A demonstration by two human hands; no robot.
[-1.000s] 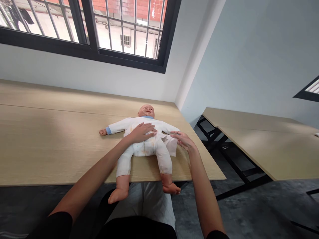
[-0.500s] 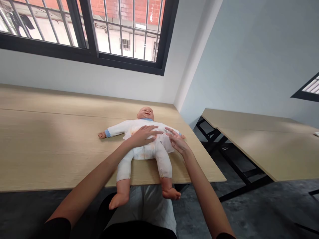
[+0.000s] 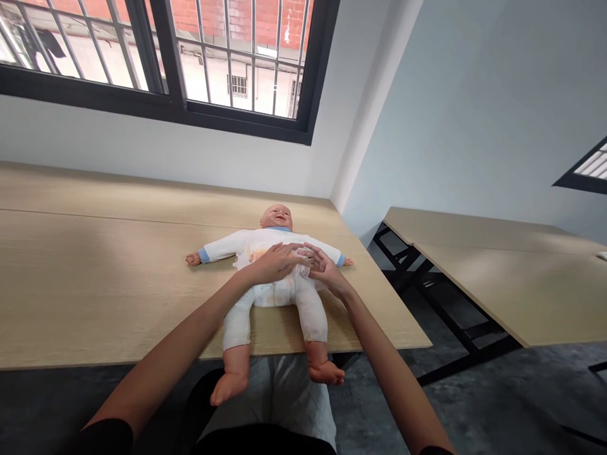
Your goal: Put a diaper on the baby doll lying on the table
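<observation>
A baby doll (image 3: 272,294) in a white outfit with blue collar and cuffs lies on its back on the wooden table (image 3: 118,284), its bare feet past the front edge. Its arms are spread to both sides. Over the doll's belly, my left hand (image 3: 277,262) has its fingers extended to the right. My right hand (image 3: 325,268) comes in from the other side, fingers apart, and the fingertips of both hands overlap in view. Whether they touch the cloth is hard to tell. Neither hand shows anything held. Part of the doll's torso is hidden by them.
A second wooden table (image 3: 497,265) with black metal legs stands to the right, across a gap. Behind the doll's table are a white wall and a barred window with a dark frame (image 3: 246,123). My own legs are under the table's front edge.
My right hand has moved left, bringing its fingers up to those of my left hand. My left hand has shifted slightly. The doll's left-side foot in view sits slightly lower and to the right.
</observation>
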